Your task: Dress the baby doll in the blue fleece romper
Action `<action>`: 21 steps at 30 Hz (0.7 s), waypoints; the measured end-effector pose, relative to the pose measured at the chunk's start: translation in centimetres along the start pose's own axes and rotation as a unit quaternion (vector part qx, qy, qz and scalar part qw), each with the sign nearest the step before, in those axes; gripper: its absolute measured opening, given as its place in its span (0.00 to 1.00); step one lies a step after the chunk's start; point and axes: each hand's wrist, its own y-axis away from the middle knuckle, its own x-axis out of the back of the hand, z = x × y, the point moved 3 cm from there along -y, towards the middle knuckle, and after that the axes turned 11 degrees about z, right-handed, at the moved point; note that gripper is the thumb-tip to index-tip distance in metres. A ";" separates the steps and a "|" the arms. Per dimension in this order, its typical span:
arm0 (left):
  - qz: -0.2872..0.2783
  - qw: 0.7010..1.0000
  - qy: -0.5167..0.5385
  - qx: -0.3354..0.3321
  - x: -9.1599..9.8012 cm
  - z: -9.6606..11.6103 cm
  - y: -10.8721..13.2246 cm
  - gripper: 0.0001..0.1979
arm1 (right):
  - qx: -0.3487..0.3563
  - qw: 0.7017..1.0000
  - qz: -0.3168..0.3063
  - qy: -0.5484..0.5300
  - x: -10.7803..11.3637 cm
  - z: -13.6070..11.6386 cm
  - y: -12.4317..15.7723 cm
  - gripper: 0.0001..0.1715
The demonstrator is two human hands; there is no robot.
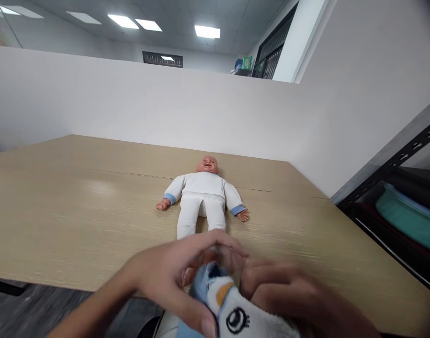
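Note:
A baby doll [202,197] in a white suit with blue cuffs lies on its back on the light wooden table [77,220], head pointing away from me. Near the table's front edge, both hands grip a small sock [232,310], white and blue with a cartoon eye and an orange patch. My left hand [175,277] curls over the sock's blue opening, thumb at its lower side. My right hand [288,293] clasps the sock from the right and is blurred. The hands hide the doll's feet.
White partition walls stand behind and to the right of the table. A black metal shelf [394,188] at the right holds a teal round container [408,218]. Dark floor shows below the table's front edge at the left.

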 end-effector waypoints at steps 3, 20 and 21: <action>-0.052 0.998 0.015 -0.013 2.8 1.4 -3.6 0.36 | 0.033 0.998 -0.045 0.007 3.7 -2.2 -5.4 0.17; 0.002 0.982 -0.182 0.045 13.0 3.1 -12.0 0.22 | 0.033 0.995 -0.012 0.092 7.7 5.0 -17.6 0.13; -0.007 0.981 -0.186 0.050 13.4 2.7 -12.2 0.25 | 0.012 0.996 -0.024 0.084 7.8 5.5 -17.6 0.12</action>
